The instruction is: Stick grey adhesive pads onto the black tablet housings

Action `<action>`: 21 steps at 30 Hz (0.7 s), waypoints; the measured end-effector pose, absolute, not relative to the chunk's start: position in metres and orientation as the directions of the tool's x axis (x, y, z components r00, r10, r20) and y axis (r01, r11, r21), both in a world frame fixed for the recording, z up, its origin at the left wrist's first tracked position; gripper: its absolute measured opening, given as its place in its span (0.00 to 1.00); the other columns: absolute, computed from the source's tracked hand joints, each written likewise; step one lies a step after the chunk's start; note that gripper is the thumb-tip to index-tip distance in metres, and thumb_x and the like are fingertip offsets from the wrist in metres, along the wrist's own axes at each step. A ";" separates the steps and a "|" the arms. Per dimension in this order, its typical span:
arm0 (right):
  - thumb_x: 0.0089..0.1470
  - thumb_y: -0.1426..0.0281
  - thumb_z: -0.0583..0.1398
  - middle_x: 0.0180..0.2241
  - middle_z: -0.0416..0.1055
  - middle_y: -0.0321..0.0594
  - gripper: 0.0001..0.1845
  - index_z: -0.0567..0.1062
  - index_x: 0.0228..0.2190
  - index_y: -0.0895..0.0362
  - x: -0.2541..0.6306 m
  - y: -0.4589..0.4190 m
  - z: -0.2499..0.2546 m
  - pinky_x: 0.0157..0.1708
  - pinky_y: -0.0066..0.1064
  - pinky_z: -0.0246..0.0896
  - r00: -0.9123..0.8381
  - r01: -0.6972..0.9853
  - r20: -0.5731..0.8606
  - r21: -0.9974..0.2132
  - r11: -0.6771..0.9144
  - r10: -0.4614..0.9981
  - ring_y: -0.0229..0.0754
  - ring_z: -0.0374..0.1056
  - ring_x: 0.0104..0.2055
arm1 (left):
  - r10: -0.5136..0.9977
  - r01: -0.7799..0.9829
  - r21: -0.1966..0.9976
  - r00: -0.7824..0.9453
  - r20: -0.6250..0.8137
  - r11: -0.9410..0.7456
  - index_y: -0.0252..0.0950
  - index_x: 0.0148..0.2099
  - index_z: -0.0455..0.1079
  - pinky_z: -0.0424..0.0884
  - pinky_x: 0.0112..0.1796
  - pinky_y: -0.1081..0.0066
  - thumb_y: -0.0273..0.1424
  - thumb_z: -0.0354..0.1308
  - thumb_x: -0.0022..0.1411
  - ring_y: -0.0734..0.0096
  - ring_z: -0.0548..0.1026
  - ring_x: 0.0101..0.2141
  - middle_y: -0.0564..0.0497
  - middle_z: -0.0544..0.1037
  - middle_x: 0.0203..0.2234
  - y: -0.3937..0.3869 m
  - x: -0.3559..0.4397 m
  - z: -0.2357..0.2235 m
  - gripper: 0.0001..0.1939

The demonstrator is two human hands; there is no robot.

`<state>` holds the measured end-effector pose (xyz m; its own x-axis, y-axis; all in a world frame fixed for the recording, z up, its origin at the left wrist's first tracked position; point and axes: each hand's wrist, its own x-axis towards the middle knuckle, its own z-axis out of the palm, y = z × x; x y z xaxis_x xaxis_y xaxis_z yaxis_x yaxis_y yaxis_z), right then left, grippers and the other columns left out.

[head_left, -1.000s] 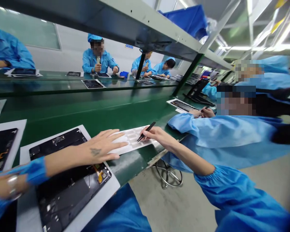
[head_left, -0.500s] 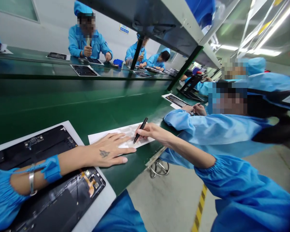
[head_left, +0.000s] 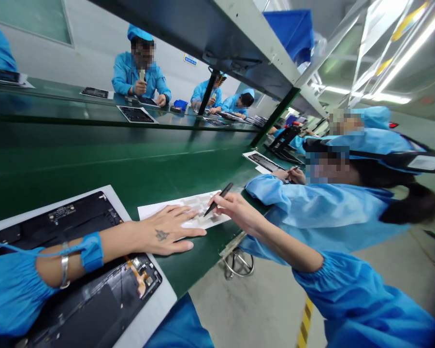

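Note:
My left hand (head_left: 163, 232) lies flat, palm down, on a white sheet of grey labels (head_left: 199, 200), holding it to the green bench. My right hand (head_left: 235, 208) grips black tweezers (head_left: 219, 199), their tips at the sheet's surface. Under my left forearm is a black tablet housing (head_left: 58, 222), open with an orange flex cable (head_left: 139, 278), on a white paper backing (head_left: 165, 285). A blue wrist strap (head_left: 92, 251) and a metal bangle (head_left: 64, 266) circle my left wrist. My forearm hides the housing's middle.
A co-worker's blue sleeve (head_left: 322, 208) lies close to my right arm, and their hand (head_left: 295, 176) holds tweezers near another housing (head_left: 264, 162). Across the green bench (head_left: 112, 164), several blue-clad workers sit. A metal shelf (head_left: 246, 58) runs overhead; a stool base (head_left: 238, 263) stands below.
The whole view has turned slightly. My left hand has settled flatter on the sheet, and the tweezers now lean lower, with their tips still at the sheet.

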<state>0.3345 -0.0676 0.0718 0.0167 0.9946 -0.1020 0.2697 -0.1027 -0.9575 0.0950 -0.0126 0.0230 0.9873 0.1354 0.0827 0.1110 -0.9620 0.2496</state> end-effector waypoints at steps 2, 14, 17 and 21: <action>0.42 0.46 0.69 0.25 0.70 0.38 0.23 0.78 0.25 0.54 0.326 -0.068 0.083 0.31 0.34 0.60 0.093 0.169 0.011 -0.986 -0.005 0.996 0.40 0.63 0.28 | 0.125 0.102 0.242 0.989 0.081 -0.965 0.48 0.69 0.58 0.49 0.64 0.48 0.43 0.47 0.74 0.47 0.50 0.68 0.42 0.51 0.70 -0.014 0.095 0.025 0.25; 0.37 0.47 0.72 0.23 0.69 0.40 0.27 0.81 0.29 0.56 0.241 -0.035 0.110 0.29 0.36 0.60 -0.123 0.153 0.067 -0.984 0.086 0.990 0.42 0.63 0.27 | 0.727 0.737 -0.057 0.675 0.124 -0.674 0.34 0.41 0.69 0.65 0.34 0.70 0.32 0.44 0.75 0.66 0.71 0.32 0.49 0.72 0.32 0.009 -0.106 0.075 0.14; 0.42 0.46 0.69 0.22 0.68 0.38 0.26 0.79 0.26 0.57 0.191 -0.018 0.100 0.31 0.35 0.59 -0.256 0.154 0.110 -0.976 0.153 0.960 0.41 0.63 0.28 | 0.711 0.715 0.033 0.688 0.147 -0.698 0.35 0.47 0.66 0.65 0.36 0.70 0.26 0.45 0.73 0.66 0.70 0.35 0.48 0.71 0.38 -0.004 -0.120 0.053 0.08; 0.44 0.46 0.67 0.23 0.67 0.37 0.26 0.76 0.25 0.57 0.142 0.007 0.080 0.35 0.35 0.59 -0.305 0.119 0.134 -0.977 0.177 0.943 0.40 0.62 0.29 | 0.622 0.610 0.124 0.756 0.202 -0.782 0.34 0.49 0.63 0.66 0.41 0.68 0.26 0.45 0.74 0.64 0.69 0.40 0.46 0.71 0.41 -0.014 -0.108 0.037 0.07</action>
<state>0.1415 0.0067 0.0803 -0.3046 0.9430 0.1339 0.1194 0.1773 -0.9769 -0.1084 -0.0140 0.0368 0.7564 0.6221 0.2020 0.6104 -0.7823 0.1237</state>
